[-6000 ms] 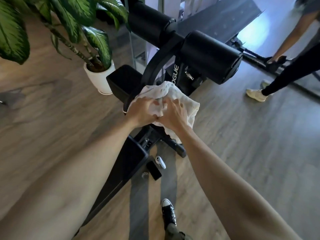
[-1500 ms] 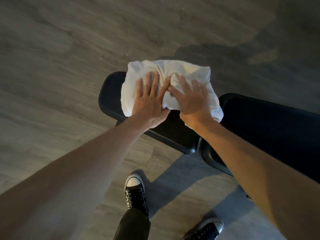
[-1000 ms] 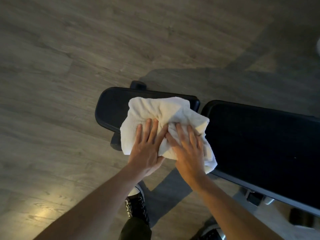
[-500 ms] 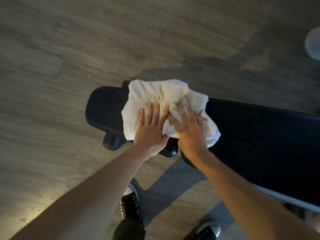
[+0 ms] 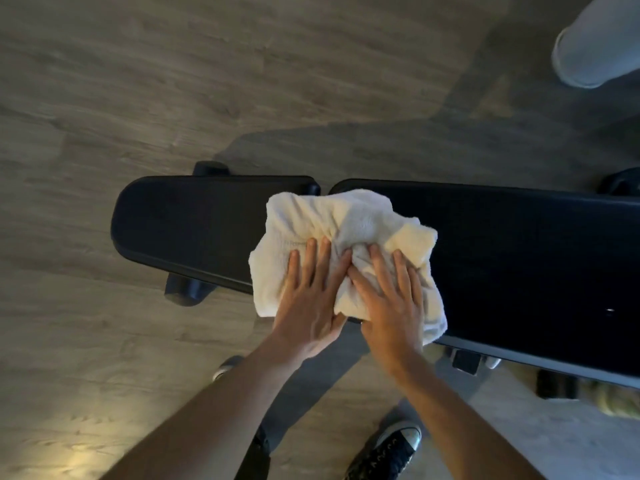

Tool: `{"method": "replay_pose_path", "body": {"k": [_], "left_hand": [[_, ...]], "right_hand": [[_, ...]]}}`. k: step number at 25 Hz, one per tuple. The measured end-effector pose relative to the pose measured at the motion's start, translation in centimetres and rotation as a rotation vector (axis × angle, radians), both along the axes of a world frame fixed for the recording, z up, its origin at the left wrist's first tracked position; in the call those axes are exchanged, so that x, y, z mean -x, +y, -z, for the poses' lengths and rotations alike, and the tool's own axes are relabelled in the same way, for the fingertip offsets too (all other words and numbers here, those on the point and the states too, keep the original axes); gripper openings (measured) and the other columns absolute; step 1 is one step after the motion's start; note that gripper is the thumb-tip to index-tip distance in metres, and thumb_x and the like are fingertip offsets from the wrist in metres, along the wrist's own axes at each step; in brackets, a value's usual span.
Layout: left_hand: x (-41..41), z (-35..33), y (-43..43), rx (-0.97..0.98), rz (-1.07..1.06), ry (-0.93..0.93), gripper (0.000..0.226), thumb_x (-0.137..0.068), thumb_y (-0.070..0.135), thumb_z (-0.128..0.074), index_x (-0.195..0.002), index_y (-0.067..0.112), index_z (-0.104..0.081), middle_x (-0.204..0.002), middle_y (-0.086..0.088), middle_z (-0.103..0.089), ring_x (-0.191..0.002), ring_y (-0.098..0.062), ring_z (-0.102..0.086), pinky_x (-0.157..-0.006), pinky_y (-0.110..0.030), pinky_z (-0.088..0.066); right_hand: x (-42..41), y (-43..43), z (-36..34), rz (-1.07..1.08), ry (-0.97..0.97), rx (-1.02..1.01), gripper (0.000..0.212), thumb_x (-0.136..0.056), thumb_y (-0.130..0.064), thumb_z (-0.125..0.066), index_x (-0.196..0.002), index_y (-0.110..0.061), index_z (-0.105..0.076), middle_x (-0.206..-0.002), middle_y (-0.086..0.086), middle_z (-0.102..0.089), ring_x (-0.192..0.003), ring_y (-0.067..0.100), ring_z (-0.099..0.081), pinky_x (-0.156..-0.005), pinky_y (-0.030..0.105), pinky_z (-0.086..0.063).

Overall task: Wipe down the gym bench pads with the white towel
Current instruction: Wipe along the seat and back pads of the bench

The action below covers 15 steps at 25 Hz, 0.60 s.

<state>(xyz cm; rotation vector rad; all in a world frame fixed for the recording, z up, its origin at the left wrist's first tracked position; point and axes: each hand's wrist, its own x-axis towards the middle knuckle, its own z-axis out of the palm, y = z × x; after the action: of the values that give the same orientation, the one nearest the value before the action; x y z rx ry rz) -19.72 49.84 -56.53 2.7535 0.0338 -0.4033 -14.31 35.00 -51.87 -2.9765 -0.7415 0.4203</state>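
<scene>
The white towel (image 5: 341, 249) was seen bunched and creased across the gap between the two black bench pads, covering the right end of the shorter seat pad (image 5: 194, 226) and the left end of the longer back pad (image 5: 519, 258). Its near edge was draped over the front rim of the bench, toward the wearer of the camera.

The left hand (image 5: 310, 303) was laid palm down on the left part of the towel, its fingers (image 5: 313, 263) stretched out and held close together, pressed flat rather than curled round the cloth. The right hand (image 5: 389, 306) was placed just beside it on the right part of the towel, likewise palm down with the fingers (image 5: 379, 271) extended and slightly spread; a ridge of cloth was pushed up between the two hands, whose index fingers were nearly touching. Nothing was gripped by either hand; the towel was simply held down under the open palms.

No container was shown in the view. The bench was set on a grey wood-grain floor (image 5: 138, 81), and a rounded black foot (image 5: 183, 289) of its frame was visible under the seat pad's near edge. A black sneaker with a white toe cap (image 5: 391, 448) was seen on the floor below the right forearm. At the top right corner a pale grey rounded shape (image 5: 592, 39) was partly in view, and what it was could not be told.
</scene>
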Motion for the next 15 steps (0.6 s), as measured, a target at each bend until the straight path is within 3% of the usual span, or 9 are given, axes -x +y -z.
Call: {"method": "replay_pose_path", "body": {"k": [4,9,12,15], "left_hand": [[-6.5,-1.1,-0.1,-0.034,-0.029,0.068,0.091,-0.1,0.062,-0.033,-0.159,0.019,0.02,-0.17,-0.021,0.011,-0.156,-0.042,0.011,-0.126,-0.06,0.001],[-13.1,-2.2,-0.5,-0.026,-0.096,0.118,0.09,-0.1,0.064,-0.031,-0.159,0.023,0.023,-0.169,-0.019,0.018,-0.156,-0.039,0.016,-0.126,-0.059,0.004],[-14.9,-1.8,-1.0,-0.018,-0.146,0.109,0.087,-0.1,0.061,-0.03,-0.16,0.023,0.021,-0.17,-0.02,0.015,-0.156,-0.04,0.014,-0.125,-0.06,0.006],[-13.8,-1.3,-2.1,-0.058,-0.175,0.077,0.087,-0.098,0.058,-0.03,-0.159,0.022,0.021,-0.17,-0.02,0.013,-0.156,-0.04,0.012,-0.125,-0.061,0.003]], "right_hand": [[-6.5,0.2,-0.2,-0.024,-0.003,-0.012,0.092,-0.076,-0.007,-0.078,-0.152,-0.041,-0.04,-0.172,-0.003,-0.019,-0.158,0.035,-0.012,-0.125,0.057,-0.019],[-13.4,0.2,-0.7,-0.065,0.005,-0.004,0.083,-0.084,-0.012,-0.075,-0.153,-0.04,-0.038,-0.172,-0.001,-0.018,-0.158,0.035,-0.009,-0.127,0.054,-0.011],[-16.0,0.7,-0.7,-0.07,0.066,-0.02,0.071,-0.091,-0.018,-0.067,-0.15,-0.044,-0.039,-0.169,-0.004,-0.023,-0.157,0.034,-0.013,-0.126,0.054,-0.018],[-14.7,0.4,-0.8,-0.056,0.034,-0.065,0.069,-0.084,-0.014,-0.072,-0.145,-0.037,-0.049,-0.167,-0.001,-0.03,-0.154,0.034,-0.02,-0.121,0.057,-0.028]]}}
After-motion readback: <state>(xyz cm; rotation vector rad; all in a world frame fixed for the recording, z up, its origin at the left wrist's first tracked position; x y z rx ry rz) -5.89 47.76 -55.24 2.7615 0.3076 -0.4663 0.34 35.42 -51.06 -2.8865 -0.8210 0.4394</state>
